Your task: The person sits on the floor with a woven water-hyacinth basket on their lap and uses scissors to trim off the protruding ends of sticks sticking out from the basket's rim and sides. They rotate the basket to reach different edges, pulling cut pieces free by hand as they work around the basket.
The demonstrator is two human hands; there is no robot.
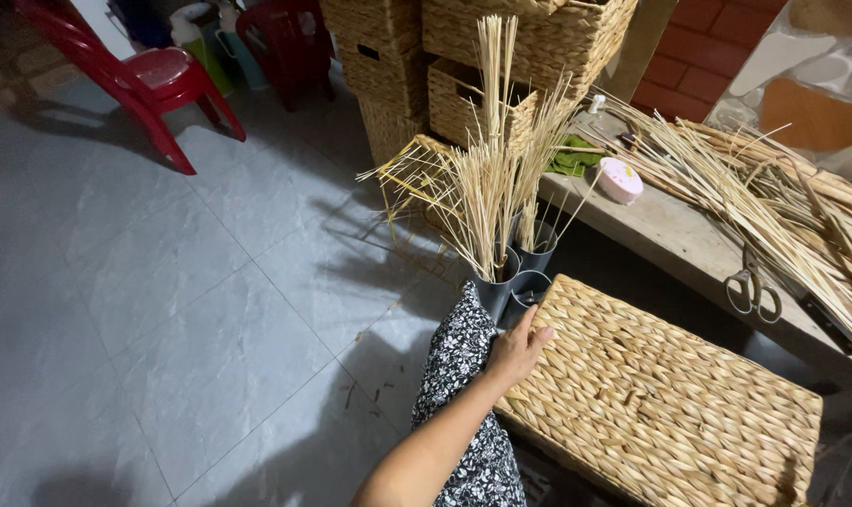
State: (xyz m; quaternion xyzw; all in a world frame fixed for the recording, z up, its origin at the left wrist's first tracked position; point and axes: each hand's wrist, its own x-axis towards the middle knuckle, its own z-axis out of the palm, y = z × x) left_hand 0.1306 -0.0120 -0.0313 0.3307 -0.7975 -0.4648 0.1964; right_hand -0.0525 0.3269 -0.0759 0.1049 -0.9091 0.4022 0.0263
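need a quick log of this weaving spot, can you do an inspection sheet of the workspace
surface: grey tiled floor; wooden bench on the right
job's things: woven basket upside down; straw stalks upright in grey tubes
clutter: scissors, pink round case, loose straw on bench
grippers: left hand rests on the basket's corner; right hand not in view
cables: nothing seen
surroundings: stacked baskets, red plastic chairs, brick wall

The light is soft and even, on the dim side, seeming to come from above and behind. The grey tiled floor (163,282) carries a dull sheen and blurred shadows: a broad one just below the left hand (515,352), another under the red chair (135,80) far off. Corners darken and bend slightly. Focus holds sharp on the reeds (491,188) above the hand.
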